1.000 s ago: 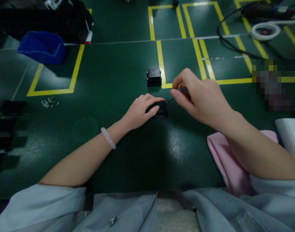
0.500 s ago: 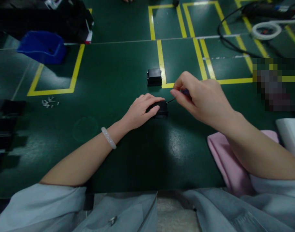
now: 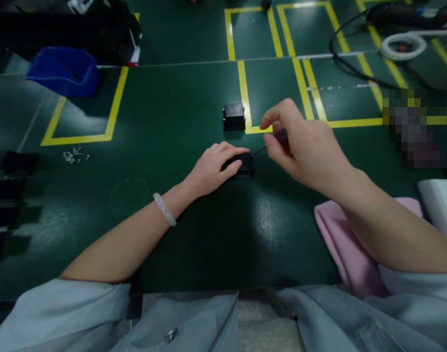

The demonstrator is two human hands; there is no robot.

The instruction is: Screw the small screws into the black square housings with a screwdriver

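1. left hand [image 3: 212,168] lies palm-down on a small black box [image 3: 244,165] at the middle of the green table [image 3: 172,122]; fingers curled over the box's near side, pinning it to the surface
2. right hand [image 3: 304,146] just right of the box; fingers pinched shut on a thin screwdriver [image 3: 273,142]; its dark shaft slants down-left, tip at the box's upper right corner; contact itself too small to tell
3. second black box [image 3: 234,116] stands farther back, well apart from both hands, beside a yellow tape line [image 3: 243,93]
4. blue bin [image 3: 64,71] far left; loose small screws [image 3: 75,155] left of the hands; pink cloth [image 3: 341,244] under the right forearm; white tape roll [image 3: 402,47] and black cable [image 3: 341,61] far right
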